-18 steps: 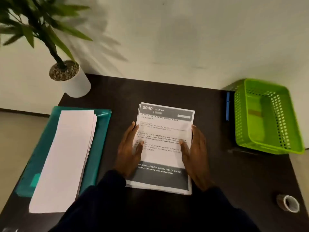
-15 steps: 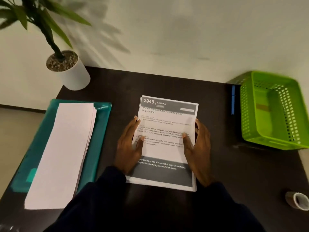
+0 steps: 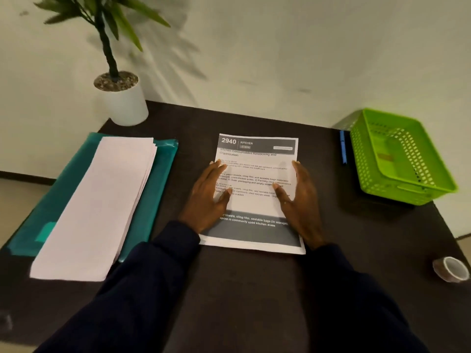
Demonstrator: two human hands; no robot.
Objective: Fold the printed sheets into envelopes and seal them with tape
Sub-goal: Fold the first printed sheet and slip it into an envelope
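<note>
A stack of printed sheets (image 3: 256, 169) headed "2940 KITCHEN" lies flat in the middle of the dark table (image 3: 254, 289). My left hand (image 3: 207, 197) rests flat on the stack's left edge, fingers apart, thumb on the paper. My right hand (image 3: 302, 197) lies along the stack's right edge in the same way. Neither hand grips anything. A pile of long white envelopes (image 3: 99, 205) sits on a teal folder (image 3: 150, 200) at the left. A roll of tape (image 3: 451, 272) lies on the table at the right edge.
A green perforated basket (image 3: 402, 159) stands at the back right, with a blue pen (image 3: 342, 149) beside its left side. A potted plant in a white pot (image 3: 125, 103) stands at the back left corner. A pale wall runs behind the table.
The stack's sheets look squared up now, with edges aligned. Both hands stay at the stack's sides. The camera has shifted, so the whole scene sits further right in the frame.
</note>
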